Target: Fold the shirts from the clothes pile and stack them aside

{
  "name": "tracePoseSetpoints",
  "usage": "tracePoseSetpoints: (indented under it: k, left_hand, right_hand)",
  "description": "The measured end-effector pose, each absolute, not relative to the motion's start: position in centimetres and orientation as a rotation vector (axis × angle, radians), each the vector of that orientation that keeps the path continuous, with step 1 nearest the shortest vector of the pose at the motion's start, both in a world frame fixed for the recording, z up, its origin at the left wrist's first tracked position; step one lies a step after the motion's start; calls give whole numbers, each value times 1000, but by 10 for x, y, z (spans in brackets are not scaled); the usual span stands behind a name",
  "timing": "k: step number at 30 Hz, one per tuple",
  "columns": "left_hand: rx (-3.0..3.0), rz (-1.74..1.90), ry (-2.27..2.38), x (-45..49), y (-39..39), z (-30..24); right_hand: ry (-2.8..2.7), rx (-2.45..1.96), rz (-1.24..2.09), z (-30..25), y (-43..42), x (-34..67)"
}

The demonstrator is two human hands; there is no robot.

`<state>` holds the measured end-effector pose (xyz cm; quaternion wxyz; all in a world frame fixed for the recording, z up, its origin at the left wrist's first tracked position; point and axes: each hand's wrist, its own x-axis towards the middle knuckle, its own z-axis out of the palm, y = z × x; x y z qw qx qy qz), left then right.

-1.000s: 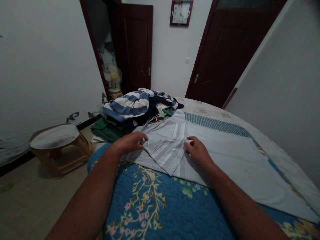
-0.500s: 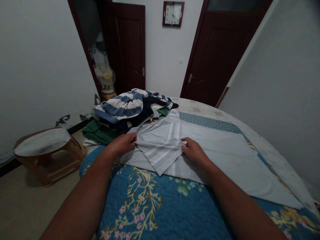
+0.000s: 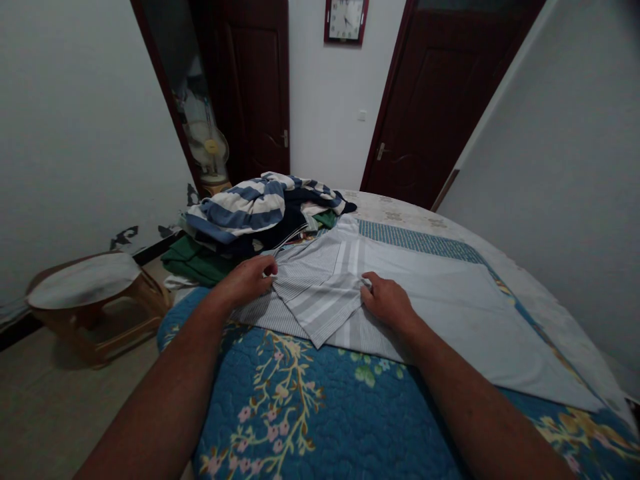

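Note:
A light grey and white striped shirt (image 3: 450, 300) lies spread over the quilted cloth, with its striped sleeve (image 3: 325, 310) folded over toward me into a point. My left hand (image 3: 253, 279) has its curled fingers at the left edge of the sleeve, thumb and forefinger closing around the fabric there. On the sleeve's other side, my right hand (image 3: 387, 300) pinches the cloth between thumb and forefinger. The fabric between both hands lies slightly creased.
A pile of clothes with a blue and white striped garment (image 3: 245, 207) and a green one (image 3: 197, 260) sits at the back left. Under the shirt is a blue floral quilted cover (image 3: 350, 420). A stool (image 3: 95, 287) stands on the floor at left.
The left thumb and forefinger have loosened slightly at the sleeve edge. The right hand stays nearly in place. The view has tilted down a little; the shirt lies much as before.

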<state>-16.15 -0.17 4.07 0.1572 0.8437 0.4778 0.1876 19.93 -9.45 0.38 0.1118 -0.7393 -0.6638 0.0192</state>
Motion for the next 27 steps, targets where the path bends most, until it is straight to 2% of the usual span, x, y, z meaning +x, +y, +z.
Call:
tracePoseSetpoints:
  k: [5,9,15,21,27]
  left_hand:
    - [2503,339,972,-143,-38,44]
    - [2609,204,966,-127,-55,34]
    - [2612,258,897,-127,-59,40]
    - [2578,90,1009,-125,-63,42]
    - [2647,413,1368,-125,-41,37]
  right_hand:
    - [-2004,-2129,28,-2,-93,202]
    - [-2013,-1997,60,-8,-91,207]
    - [-1867,-1859,33,-12,-88,207]
    - [-1865,-2050,44,-8,-90,196]
    - [-1823,-2137,-7,-2,-93,192]
